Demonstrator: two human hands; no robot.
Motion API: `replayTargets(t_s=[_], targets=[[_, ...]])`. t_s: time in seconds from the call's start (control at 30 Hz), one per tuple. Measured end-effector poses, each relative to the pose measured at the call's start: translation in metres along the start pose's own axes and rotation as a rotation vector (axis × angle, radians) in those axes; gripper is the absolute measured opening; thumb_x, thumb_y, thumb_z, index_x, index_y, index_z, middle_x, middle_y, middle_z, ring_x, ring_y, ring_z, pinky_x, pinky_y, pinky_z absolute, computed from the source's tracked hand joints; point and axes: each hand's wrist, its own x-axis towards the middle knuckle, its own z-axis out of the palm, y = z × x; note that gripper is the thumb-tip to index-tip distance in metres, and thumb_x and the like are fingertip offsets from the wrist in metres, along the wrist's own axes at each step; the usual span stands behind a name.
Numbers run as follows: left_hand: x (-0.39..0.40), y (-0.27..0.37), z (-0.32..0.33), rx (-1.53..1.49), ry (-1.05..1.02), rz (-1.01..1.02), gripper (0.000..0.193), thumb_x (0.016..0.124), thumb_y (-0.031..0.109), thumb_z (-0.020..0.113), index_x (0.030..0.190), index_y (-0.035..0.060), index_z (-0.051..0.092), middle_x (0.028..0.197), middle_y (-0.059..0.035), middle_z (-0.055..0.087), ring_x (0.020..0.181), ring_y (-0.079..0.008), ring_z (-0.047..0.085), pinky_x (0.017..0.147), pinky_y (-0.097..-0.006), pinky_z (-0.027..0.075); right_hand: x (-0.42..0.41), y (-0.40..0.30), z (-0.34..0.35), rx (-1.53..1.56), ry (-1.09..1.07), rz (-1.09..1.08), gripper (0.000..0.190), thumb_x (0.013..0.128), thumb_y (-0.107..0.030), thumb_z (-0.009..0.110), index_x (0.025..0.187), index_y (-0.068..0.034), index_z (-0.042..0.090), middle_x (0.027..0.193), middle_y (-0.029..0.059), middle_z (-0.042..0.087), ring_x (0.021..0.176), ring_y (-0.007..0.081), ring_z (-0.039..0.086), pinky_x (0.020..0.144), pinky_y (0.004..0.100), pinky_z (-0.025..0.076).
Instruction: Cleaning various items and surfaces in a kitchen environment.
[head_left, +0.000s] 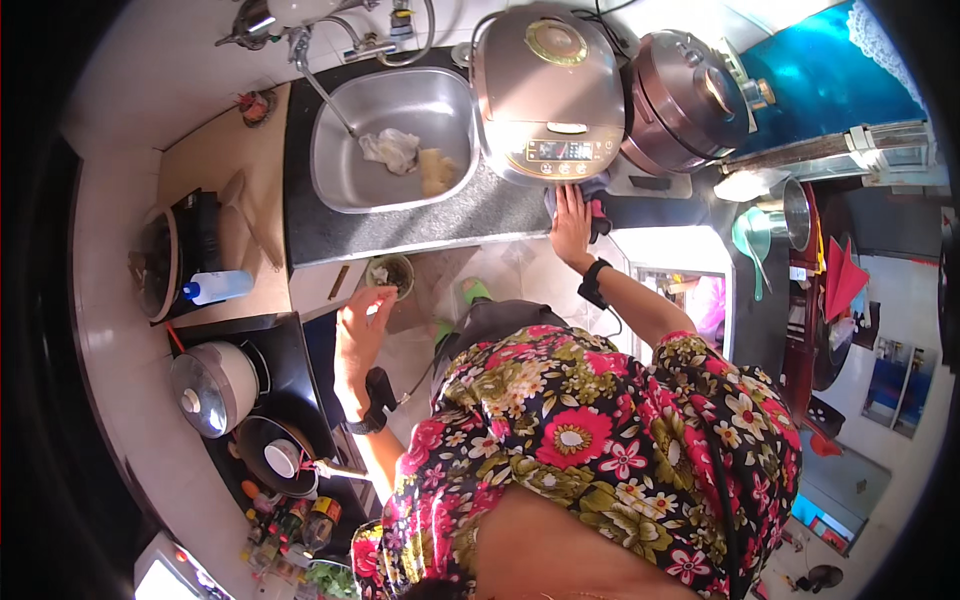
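Observation:
My right hand (573, 231) rests on a dark cloth (598, 208) at the counter's front edge, just below the rice cooker (551, 97). The fingers lie over the cloth; whether they grip it is not clear. Off to the left, my left hand (363, 330) is raised in the air, its thumb and fingers bent towards each other, near a bin with scraps (391, 276) on the floor. I cannot tell whether anything small is between them. In the steel sink (360, 187) lie a whitish crumpled item (391, 150) and a yellowish piece (436, 172).
An electric pressure cooker (682, 101) stands right of the rice cooker. The faucet (300, 49) reaches over the sink. At left are a wooden spatula (238, 196), a bottle with a blue cap (225, 288), a lidded pot (217, 388) and a wok (262, 465). A green ladle (752, 232) lies at right.

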Motion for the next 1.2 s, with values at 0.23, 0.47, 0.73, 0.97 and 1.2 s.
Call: replayTargets(t_s=[0.23,0.47,0.73,0.97,1.2], targets=[[-0.017,-0.016,0.009,-0.063,-0.078,-0.123,0.015,0.088,0.008,0.066,0.101,0.0014,0.069,0.09,-0.0139,0.069,0.077,-0.0232,0.069,0.073,-0.0321,0.055,-0.009,-0.029,0.004,-0.028,0.001,-0.048,0.063,0.08,-0.01,0.058,0.141,-0.013,0.045,0.147,0.0036,0.042,0.132,0.0241,0.04,0.101,0.0427,0.034],[-0.039,-0.011,0.008,-0.083,-0.005,-0.206,0.015,0.087,0.005,0.066,0.101,0.0022,0.07,0.091,-0.0133,0.07,0.079,-0.0216,0.07,0.071,-0.0302,0.056,0.0,-0.122,0.011,0.117,-0.149,-0.304,0.062,0.078,-0.013,0.062,0.139,-0.015,0.049,0.142,0.0028,0.046,0.124,0.0282,0.042,0.093,0.0473,0.038],[-0.045,0.018,-0.004,-0.01,0.076,-0.22,0.012,0.087,0.007,0.068,0.097,0.0011,0.068,0.09,-0.0139,0.069,0.077,-0.0253,0.068,0.069,-0.0328,0.054,0.054,-0.256,0.042,0.466,-0.158,-0.609,0.054,0.082,-0.026,0.062,0.132,-0.01,0.053,0.144,0.0093,0.046,0.125,0.0365,0.041,0.093,0.0492,0.045],[-0.079,0.02,-0.004,-0.044,0.087,-0.405,0.014,0.087,0.008,0.067,0.1,0.0028,0.069,0.092,-0.0146,0.069,0.078,-0.0274,0.068,0.07,-0.0326,0.054,0.111,-0.356,0.066,0.397,-0.316,-0.754,0.065,0.086,-0.032,0.064,0.143,-0.01,0.043,0.153,0.0077,0.036,0.135,0.0331,0.035,0.102,0.0454,0.039],[-0.071,0.003,0.01,-0.171,0.076,-0.447,0.013,0.087,0.004,0.067,0.1,-0.0009,0.069,0.086,-0.0127,0.069,0.075,-0.0204,0.069,0.068,-0.0296,0.055,0.18,-0.375,0.074,0.403,-0.221,-0.682,0.066,0.088,-0.034,0.062,0.144,-0.006,0.041,0.151,0.0109,0.037,0.131,0.0322,0.038,0.1,0.0461,0.039]])
